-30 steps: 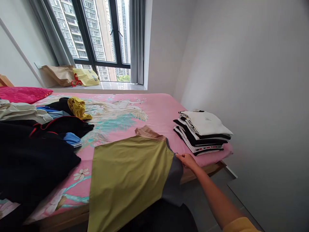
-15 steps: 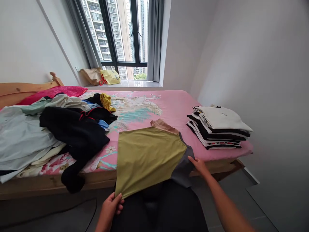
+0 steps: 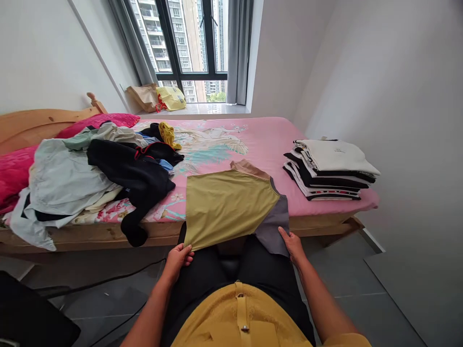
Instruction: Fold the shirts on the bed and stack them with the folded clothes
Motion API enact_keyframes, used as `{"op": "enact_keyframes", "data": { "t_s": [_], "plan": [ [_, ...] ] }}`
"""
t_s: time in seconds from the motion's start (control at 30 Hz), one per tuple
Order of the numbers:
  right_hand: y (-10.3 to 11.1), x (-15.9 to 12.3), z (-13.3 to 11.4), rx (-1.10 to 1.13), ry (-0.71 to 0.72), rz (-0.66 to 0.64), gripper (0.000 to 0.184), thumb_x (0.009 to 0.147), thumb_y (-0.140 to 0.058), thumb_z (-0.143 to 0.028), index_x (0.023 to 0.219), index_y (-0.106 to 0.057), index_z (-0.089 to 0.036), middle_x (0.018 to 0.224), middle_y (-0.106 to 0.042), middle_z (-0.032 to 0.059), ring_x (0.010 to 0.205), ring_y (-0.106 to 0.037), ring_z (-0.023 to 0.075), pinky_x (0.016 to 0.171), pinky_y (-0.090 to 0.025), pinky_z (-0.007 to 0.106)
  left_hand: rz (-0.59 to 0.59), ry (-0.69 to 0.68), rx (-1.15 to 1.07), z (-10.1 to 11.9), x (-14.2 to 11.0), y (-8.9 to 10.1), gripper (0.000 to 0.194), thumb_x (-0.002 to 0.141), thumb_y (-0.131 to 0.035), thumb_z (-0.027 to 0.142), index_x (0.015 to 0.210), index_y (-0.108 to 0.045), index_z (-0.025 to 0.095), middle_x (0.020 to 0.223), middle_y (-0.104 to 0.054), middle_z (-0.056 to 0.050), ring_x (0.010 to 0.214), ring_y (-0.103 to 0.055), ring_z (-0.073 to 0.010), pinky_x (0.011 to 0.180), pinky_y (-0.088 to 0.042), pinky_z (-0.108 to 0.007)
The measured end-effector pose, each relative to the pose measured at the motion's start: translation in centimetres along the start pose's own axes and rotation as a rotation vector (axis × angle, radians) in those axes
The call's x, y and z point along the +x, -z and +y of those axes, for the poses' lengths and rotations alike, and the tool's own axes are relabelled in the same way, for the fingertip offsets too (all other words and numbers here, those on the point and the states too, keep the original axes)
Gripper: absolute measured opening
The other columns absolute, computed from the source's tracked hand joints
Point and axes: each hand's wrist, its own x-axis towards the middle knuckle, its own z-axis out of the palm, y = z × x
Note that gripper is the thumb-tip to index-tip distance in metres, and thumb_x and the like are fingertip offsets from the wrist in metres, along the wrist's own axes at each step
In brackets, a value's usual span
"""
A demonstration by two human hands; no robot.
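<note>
An olive-green T-shirt [image 3: 224, 207] with a grey sleeve and a pinkish-brown sleeve lies on its side, partly on the bed's near edge and partly over my lap. My left hand [image 3: 180, 258] pinches the hem's near corner between thumb and fingers. At the other end, my right hand [image 3: 292, 245] grips the edge of the grey sleeve. Between the two hands the cloth is spread fairly flat, with light creases. The collar is on the right side of the shirt, facing the folded stack.
A stack of folded clothes [image 3: 331, 171] stands on the bed's right end. Loose clothes [image 3: 72, 173] are heaped at the left, a black sleeve hanging over the wooden edge. Two bags [image 3: 170, 98] sit on the windowsill. A cable [image 3: 115, 278] runs across the floor by a black object.
The view has tilted downward, so the bed appears higher and my lap shows more. Both hands keep hold of the T-shirt, which lies much the same.
</note>
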Motion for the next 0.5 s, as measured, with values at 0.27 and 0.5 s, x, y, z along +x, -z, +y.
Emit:
{"op": "enact_keyframes", "data": {
  "t_s": [0.27,0.5],
  "plan": [
    [1.2,-1.6,-0.4,0.219,-0.097,-0.121,0.042,0.065,-0.074,-0.043,0.095,-0.066,-0.015,0.093,-0.072,0.0089,0.093,-0.067,0.0257,0.082,-0.056,0.033,-0.059,-0.003,0.044,0.2,-0.5,0.5,0.041,0.061,-0.071,0.049,0.07,-0.048,0.015,0.058,-0.062,-0.001,0.043,-0.051,-0.0073,0.04,-0.035,-0.017],
    [3.9,-5.3,-0.6,0.28,-0.111,-0.152,0.034,0.064,-0.074,-0.045,0.087,-0.071,-0.02,0.093,-0.072,0.0047,0.096,-0.066,0.0267,0.088,-0.053,0.033,-0.161,0.066,0.101,-0.9,-2.7,1.7,0.044,0.057,-0.07,0.053,0.067,-0.048,0.017,0.051,-0.059,-0.001,0.037,-0.048,-0.0094,0.035,-0.028,-0.018]
  ]
}}
